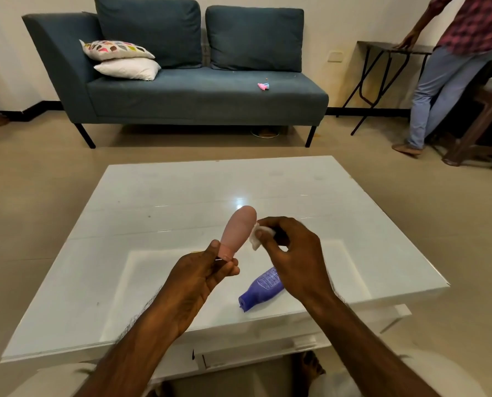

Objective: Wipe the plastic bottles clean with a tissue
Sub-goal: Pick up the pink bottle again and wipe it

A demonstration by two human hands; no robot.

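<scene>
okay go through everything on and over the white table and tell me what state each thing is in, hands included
Pink bottle: held up off the table by its narrow end, wide end pointing away.
Tissue: crumpled, pressed against the pink bottle's side.
Purple bottle: lying on its side on the table, cap toward the person.
Left hand: closed on the pink bottle.
Right hand: pinching the tissue.

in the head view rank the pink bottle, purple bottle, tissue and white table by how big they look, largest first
1. white table
2-3. pink bottle and purple bottle: they look alike, and the right hand hides part of the purple one, so I won't rank them
4. tissue
</scene>
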